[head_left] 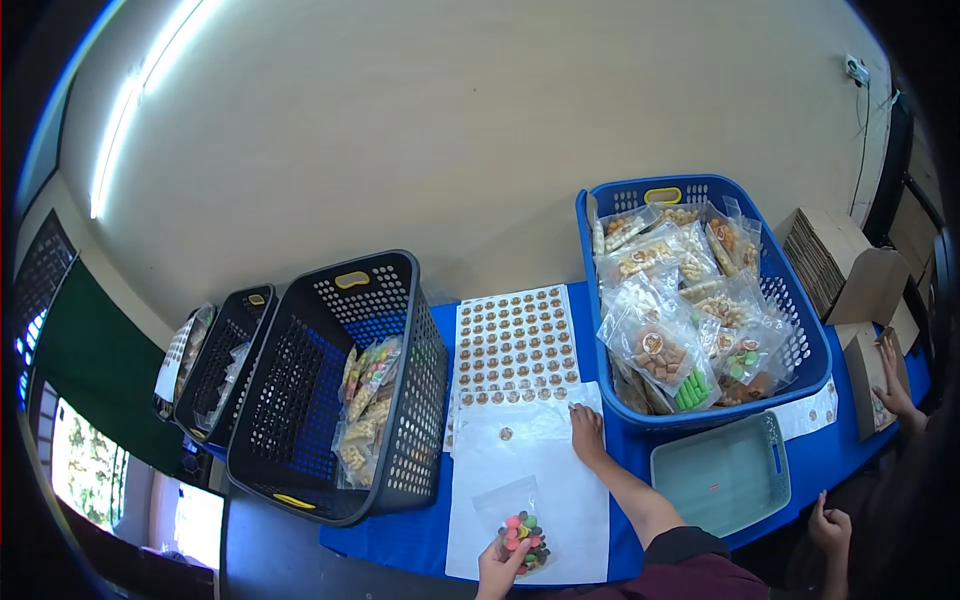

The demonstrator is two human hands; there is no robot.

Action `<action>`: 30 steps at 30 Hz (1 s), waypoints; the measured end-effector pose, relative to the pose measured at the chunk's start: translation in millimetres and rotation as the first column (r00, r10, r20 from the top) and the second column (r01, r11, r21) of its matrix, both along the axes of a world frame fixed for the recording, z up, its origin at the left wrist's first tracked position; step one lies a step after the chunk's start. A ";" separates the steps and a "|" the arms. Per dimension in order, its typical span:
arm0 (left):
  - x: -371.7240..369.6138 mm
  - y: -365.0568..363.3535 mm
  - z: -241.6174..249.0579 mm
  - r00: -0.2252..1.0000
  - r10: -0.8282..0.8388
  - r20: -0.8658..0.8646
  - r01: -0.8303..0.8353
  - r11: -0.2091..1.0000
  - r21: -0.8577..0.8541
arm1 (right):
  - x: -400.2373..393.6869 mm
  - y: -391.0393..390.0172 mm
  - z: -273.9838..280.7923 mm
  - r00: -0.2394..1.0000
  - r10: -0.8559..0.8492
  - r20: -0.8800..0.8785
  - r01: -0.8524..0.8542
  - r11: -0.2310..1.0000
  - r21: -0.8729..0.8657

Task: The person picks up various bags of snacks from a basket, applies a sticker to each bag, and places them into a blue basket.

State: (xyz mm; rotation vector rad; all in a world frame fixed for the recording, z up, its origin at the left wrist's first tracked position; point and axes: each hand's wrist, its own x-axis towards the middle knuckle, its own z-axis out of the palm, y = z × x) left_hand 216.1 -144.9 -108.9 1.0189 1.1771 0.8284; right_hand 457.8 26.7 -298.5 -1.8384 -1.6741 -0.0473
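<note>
Near the table's front edge my left hand (502,566) grips a clear plastic bag (523,528) of pink, green, yellow and dark sweets, lying over white paper. Farther up, my right hand (587,430) rests at the right part of the sticker sheets, its fingers bent near the edge of the lower sheet (490,460); whether a small sticker is between its fingertips cannot be made out. That lower sheet is mostly bare, with one round sticker (506,434) on it. Behind it is a sheet (515,340) with rows of round brown stickers.
A blue basket (707,410) full of snack bags stands right, with a grey-green tray (720,475) before it. Dark baskets (412,420) (226,375) stand left. At far right, another person's hands (893,380) (831,527) are near a cardboard box (862,385).
</note>
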 end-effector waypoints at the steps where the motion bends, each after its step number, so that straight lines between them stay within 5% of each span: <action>1: -2.2 -0.6 4.6 1.000 -0.004 -0.016 0.004 1.000 -0.016 | 2.2 2.9 -2.1 0.999 -0.008 -0.040 0.010 0.998 0.069; 5: -13.9 -0.9 10.9 0.997 -0.045 -0.062 0.041 0.998 -0.053 | 13.2 8.4 13.6 0.903 -0.038 -0.428 -0.024 0.990 -0.139; 8: -26.4 3.2 5.0 0.996 -0.072 -0.050 0.070 0.997 -0.028 | 11.7 14.9 12.3 0.708 0.019 -0.706 0.005 0.999 0.032; 10: -34.3 5.6 4.0 0.996 -0.083 -0.034 0.082 0.996 -0.022 | 1.3 -6.4 72.8 0.311 0.058 -0.949 -0.187 0.982 -0.001; 12: -42.9 11.7 8.6 0.995 -0.100 -0.023 0.099 0.994 -0.035 | -20.7 -38.6 142.7 -0.200 0.053 -0.978 -0.309 0.944 0.114; 15: -58.7 28.6 21.6 0.992 -0.125 -0.006 0.125 0.992 -0.007 | -44.7 -79.5 196.8 -0.400 0.082 -0.913 -0.400 0.880 0.255; 19: -84.7 61.2 40.4 0.991 -0.104 0.080 0.097 0.992 0.084 | -84.9 -124.1 235.6 -0.421 0.079 -0.904 -0.387 0.885 0.257; 24: -88.0 74.5 52.2 0.968 -0.204 0.150 0.189 0.976 0.106 | -141.9 -149.1 282.3 0.066 0.090 -0.994 -0.305 0.950 0.065; 30: -90.5 67.6 75.8 0.937 -0.325 0.127 0.318 0.946 0.066 | -191.4 -155.3 281.6 0.527 0.095 -0.845 -0.089 0.994 0.056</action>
